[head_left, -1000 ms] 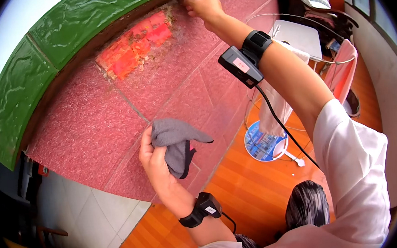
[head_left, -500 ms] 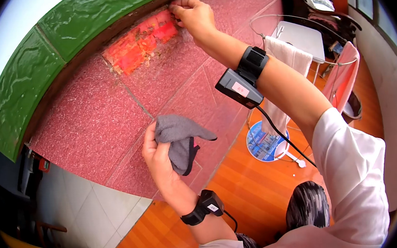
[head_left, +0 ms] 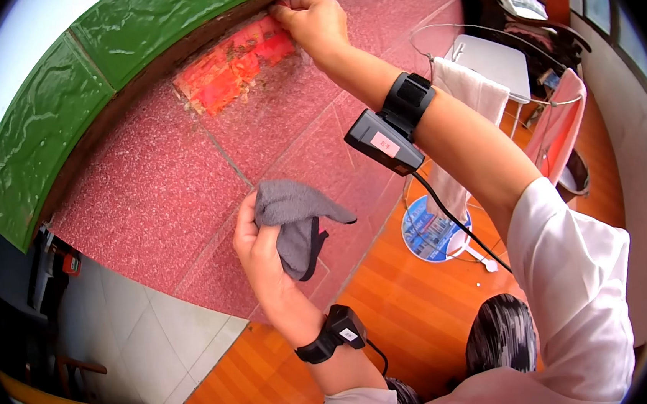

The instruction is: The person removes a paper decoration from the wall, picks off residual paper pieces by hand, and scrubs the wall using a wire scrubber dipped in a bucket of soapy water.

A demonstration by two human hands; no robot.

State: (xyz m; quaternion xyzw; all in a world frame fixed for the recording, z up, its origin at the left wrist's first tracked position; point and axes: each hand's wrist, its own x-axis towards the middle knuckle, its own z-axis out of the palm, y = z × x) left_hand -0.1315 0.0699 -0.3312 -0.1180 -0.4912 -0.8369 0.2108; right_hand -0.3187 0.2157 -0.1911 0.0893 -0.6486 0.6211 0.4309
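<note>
My left hand [head_left: 258, 250] is closed around a folded grey cloth [head_left: 294, 212] with dark edging, and the cloth's loose end sticks out to the right. My right hand [head_left: 316, 24] reaches up to the top right corner of a torn, patchy piece of red paper [head_left: 238, 59] stuck on the red stone-patterned surface [head_left: 144, 179]. Its fingers are pinched together at that corner, by the foot of the green tiled border. Whatever lies between the fingertips is hidden.
Green glazed tiles [head_left: 162, 31] curve along the far edge. On the right stands a wire rack with a pale towel [head_left: 472, 97] and a pink cloth [head_left: 559, 124]. A blue round fan [head_left: 430, 231] lies low beside it. A cable hangs from my right wrist device [head_left: 385, 143].
My right hand has shifted slightly left along the paper's top edge. My left hand and the cloth have moved a little. The view has tilted slightly.
</note>
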